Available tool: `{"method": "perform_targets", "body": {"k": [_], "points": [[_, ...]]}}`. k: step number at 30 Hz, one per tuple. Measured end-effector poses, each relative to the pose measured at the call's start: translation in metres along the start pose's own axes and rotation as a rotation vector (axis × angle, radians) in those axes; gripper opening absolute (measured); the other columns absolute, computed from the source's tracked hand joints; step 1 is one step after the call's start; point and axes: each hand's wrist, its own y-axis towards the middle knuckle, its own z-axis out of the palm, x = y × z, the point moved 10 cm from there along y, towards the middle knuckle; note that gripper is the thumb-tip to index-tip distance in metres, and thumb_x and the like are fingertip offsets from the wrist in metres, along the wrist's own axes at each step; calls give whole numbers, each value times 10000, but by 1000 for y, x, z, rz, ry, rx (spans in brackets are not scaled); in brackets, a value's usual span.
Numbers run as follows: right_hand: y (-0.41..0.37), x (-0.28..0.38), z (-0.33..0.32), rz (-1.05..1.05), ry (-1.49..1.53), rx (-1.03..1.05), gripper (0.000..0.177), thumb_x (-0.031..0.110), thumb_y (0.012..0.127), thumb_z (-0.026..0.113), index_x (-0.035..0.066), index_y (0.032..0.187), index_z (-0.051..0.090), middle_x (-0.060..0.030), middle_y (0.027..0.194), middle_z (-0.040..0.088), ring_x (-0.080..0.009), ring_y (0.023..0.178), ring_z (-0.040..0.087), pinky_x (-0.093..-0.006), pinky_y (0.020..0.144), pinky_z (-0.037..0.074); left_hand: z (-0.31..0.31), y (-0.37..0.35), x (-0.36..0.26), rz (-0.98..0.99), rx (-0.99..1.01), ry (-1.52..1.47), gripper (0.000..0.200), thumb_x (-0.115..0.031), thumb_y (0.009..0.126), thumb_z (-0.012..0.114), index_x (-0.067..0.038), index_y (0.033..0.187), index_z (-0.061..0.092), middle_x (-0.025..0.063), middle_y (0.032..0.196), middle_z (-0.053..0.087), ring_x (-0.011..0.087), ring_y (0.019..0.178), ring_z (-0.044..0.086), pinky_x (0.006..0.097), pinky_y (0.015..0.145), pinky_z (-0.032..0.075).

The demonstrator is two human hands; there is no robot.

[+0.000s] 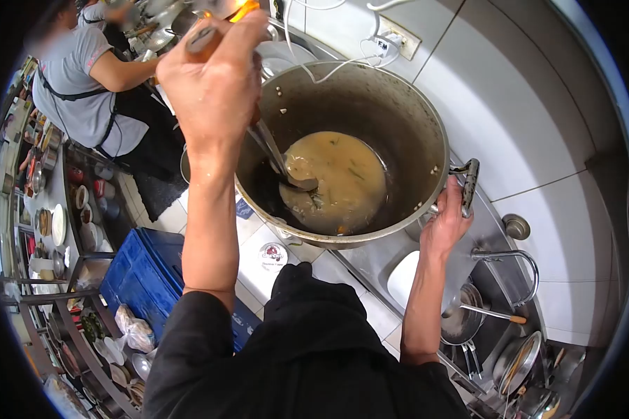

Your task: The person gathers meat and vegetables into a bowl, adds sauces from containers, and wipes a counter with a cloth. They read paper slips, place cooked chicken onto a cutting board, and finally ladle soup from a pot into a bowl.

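Observation:
A large metal stock pot (426, 119) stands tilted toward me, with cloudy tan broth (346, 164) and bits of green pooled at its bottom. My left hand (213, 91) is raised over the pot's left rim, its fingers wrapped around the handle of a ladle (269, 146). The ladle's bowl dips into the left side of the broth. On the right, my right hand (449, 220) grips the pot's side handle (471, 187); part of that grip is hidden.
White cables hang from a wall outlet (398, 38) behind the pot. To the right is a sink with a faucet (524, 262) and pans (463, 314). A blue bin (143, 272) stands at left. Two people, one in a grey shirt (84, 91), are at upper left near a flame.

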Motion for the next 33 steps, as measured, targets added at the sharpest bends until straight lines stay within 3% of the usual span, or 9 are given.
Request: {"method": "perform_targets", "body": {"k": [2, 5, 11, 15, 20, 25, 28, 31, 33], "points": [[-5, 7, 7, -28, -77, 48, 282, 194, 841, 607, 60, 642, 459, 24, 547, 381, -65, 502, 323, -240, 463, 228, -27, 8, 12, -12, -71, -80, 201, -63, 752, 635, -13, 591, 527, 6, 479, 442, 55, 346, 368, 207, 314, 258], [-13, 17, 15, -55, -105, 105, 298, 222, 848, 600, 49, 649, 461, 21, 553, 392, -63, 504, 336, -242, 456, 239, -71, 9, 33, -73, -122, -225, 237, -77, 783, 571, -49, 588, 439, -11, 456, 333, 73, 339, 306, 227, 328, 265], [-25, 25, 16, -105, -237, 154, 311, 240, 860, 587, 53, 647, 459, 28, 554, 395, -55, 508, 338, -233, 452, 236, -131, -28, 54, 81, 0, -521, 276, -99, 790, 475, -108, 563, 316, 25, 434, 319, 117, 331, 292, 271, 347, 327], [-25, 13, -2, -97, -204, 131, 286, 250, 857, 593, 69, 671, 471, 30, 559, 393, -54, 513, 337, -232, 459, 238, -130, -42, 71, 84, 2, -610, 211, -99, 735, 480, -93, 575, 342, 46, 436, 352, 129, 332, 304, 285, 357, 330], [-17, -28, -39, 151, -152, 40, 274, 320, 827, 634, 100, 753, 488, 31, 586, 426, -46, 554, 381, -221, 472, 273, -117, -43, 71, 107, 73, -698, 215, -107, 737, 479, -94, 572, 341, 41, 440, 355, 126, 345, 321, 290, 377, 337], [-21, -34, -52, 223, -187, 31, 353, 418, 791, 652, 103, 749, 499, 31, 629, 466, -58, 587, 432, -221, 501, 350, -122, -37, 47, 151, 96, -743, 222, -120, 754, 469, -111, 568, 348, 21, 439, 350, 121, 343, 329, 280, 395, 338], [-20, -42, -55, 261, -340, 132, 409, 474, 782, 634, 79, 797, 527, -3, 725, 538, -98, 674, 525, -243, 576, 437, -124, -36, 25, 170, 97, -736, 237, -129, 768, 467, -120, 563, 349, 13, 438, 347, 113, 343, 324, 274, 391, 329], [-22, -30, -53, 222, -254, 225, 399, 433, 800, 623, 51, 889, 552, -40, 815, 570, -152, 773, 550, -286, 651, 451, -121, -36, -5, 195, 110, -716, 257, -139, 784, 458, -124, 549, 355, 6, 434, 343, 111, 347, 327, 267, 400, 328], [-24, -26, -82, 159, -246, 134, 425, 449, 829, 564, 28, 889, 560, -53, 822, 569, -175, 793, 539, -305, 703, 435, -121, -36, -24, 202, 121, -664, 262, -146, 793, 447, -118, 542, 377, 6, 434, 345, 115, 350, 333, 270, 408, 331]]}}
